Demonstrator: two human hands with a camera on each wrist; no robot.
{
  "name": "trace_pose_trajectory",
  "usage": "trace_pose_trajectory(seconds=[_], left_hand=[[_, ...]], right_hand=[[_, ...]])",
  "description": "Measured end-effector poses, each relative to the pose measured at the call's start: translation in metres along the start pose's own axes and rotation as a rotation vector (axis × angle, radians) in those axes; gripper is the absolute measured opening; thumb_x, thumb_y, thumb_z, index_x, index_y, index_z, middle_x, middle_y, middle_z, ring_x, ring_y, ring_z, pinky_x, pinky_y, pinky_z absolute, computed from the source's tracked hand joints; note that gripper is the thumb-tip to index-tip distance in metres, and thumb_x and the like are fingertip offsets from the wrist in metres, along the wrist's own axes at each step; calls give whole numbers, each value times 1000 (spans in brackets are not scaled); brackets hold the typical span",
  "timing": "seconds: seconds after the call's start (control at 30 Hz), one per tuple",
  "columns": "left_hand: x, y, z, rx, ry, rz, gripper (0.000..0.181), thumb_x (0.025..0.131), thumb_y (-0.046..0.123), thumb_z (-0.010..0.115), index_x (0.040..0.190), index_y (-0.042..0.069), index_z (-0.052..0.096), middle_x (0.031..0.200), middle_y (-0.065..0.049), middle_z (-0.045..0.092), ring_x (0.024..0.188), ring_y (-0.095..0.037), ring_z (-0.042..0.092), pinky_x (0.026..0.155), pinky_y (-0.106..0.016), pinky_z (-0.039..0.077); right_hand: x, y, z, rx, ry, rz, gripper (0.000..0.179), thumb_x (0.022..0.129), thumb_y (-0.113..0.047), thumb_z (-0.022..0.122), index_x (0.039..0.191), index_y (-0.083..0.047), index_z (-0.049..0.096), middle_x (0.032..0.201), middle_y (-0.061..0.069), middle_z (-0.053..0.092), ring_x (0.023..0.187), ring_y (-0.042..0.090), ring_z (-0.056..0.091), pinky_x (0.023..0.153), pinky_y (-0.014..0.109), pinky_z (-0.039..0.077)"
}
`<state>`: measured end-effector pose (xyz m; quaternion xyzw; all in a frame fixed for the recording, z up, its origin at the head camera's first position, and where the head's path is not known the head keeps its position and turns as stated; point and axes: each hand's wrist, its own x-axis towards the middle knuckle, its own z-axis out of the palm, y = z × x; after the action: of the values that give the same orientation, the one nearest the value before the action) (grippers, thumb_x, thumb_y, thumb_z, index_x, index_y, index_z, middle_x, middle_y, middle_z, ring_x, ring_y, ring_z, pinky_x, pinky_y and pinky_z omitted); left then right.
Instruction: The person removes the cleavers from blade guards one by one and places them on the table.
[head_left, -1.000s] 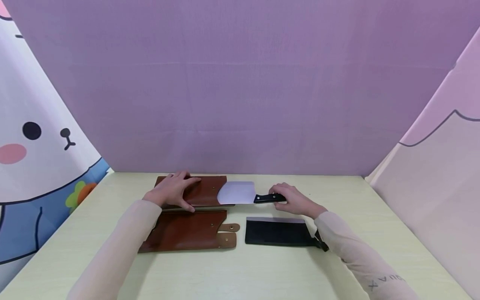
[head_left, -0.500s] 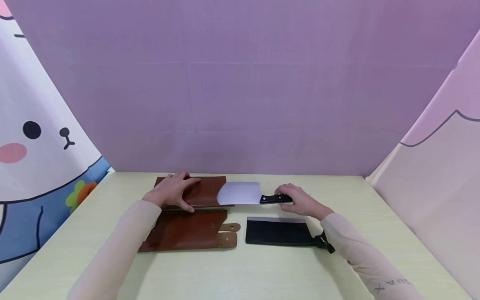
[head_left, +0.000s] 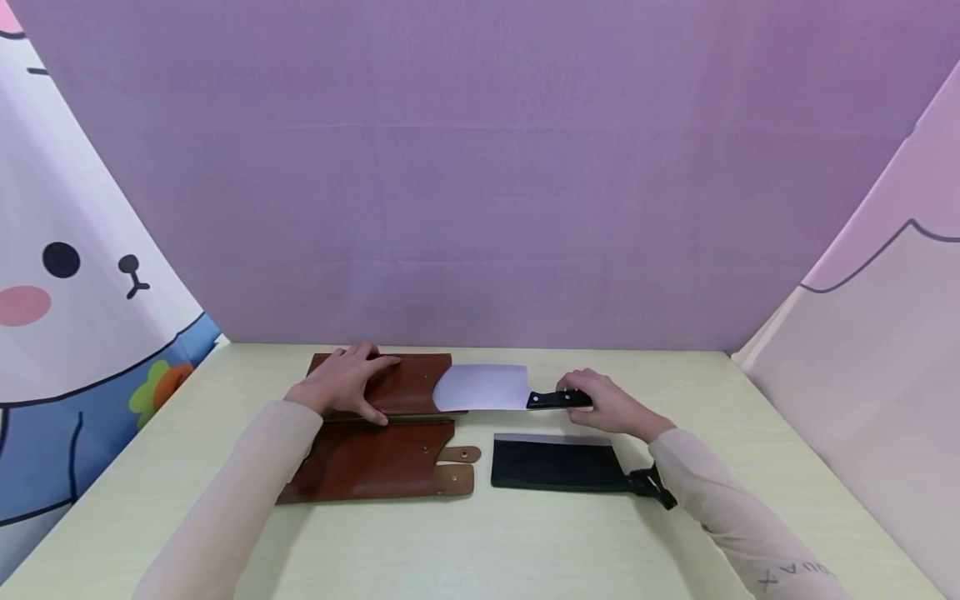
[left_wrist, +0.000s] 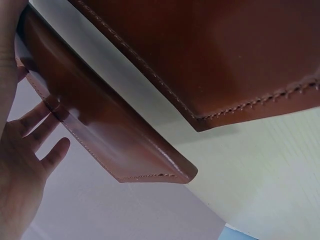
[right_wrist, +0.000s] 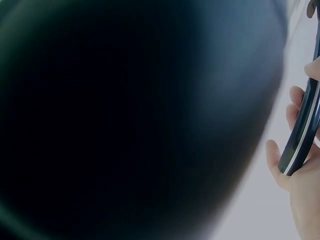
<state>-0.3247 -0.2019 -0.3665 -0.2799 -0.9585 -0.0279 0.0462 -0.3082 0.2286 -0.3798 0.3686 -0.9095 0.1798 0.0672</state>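
My right hand (head_left: pixel 611 404) grips the black handle (head_left: pixel 558 400) of a cleaver (head_left: pixel 482 387). Its bright blade lies partly inside the far brown leather knife sheath (head_left: pixel 416 379); the blade's left end is hidden. Across that sheath lies my left hand (head_left: pixel 341 379), thumb at the near edge and fingers toward the far edge, holding it. In the left wrist view, fingers (left_wrist: pixel 37 125) touch the stitched edge of the sheath (left_wrist: pixel 105 110). The right wrist view shows fingers curled round the handle (right_wrist: pixel 300 130); a dark blurred shape covers most of it.
Nearer me lies a second brown sheath (head_left: pixel 375 462) with two strap tabs (head_left: pixel 453 479). To its right, a second cleaver-shaped blade in a black cover (head_left: pixel 558 467) lies under my right forearm's side. A purple backdrop (head_left: pixel 480 208) rises behind the pale table (head_left: pixel 480 550).
My right hand has moved right with the cleaver, so more blade shows outside the sheath. The left hand and the far sheath have stayed nearly still.
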Motion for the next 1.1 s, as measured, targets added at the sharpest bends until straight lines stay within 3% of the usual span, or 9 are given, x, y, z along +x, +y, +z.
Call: trace_pose_trajectory(seconds=[1.1], left_hand=[[-6,-7,4,7,9,-13,99,55,63,76,136,17,44,118,-15,46,106,-31,46,90,-54,37]], right_hand=[[-19,13,-4,2,59,3,27,73,-6,66,100,-10,60,96,0,62,86,17,52,76,36,44]])
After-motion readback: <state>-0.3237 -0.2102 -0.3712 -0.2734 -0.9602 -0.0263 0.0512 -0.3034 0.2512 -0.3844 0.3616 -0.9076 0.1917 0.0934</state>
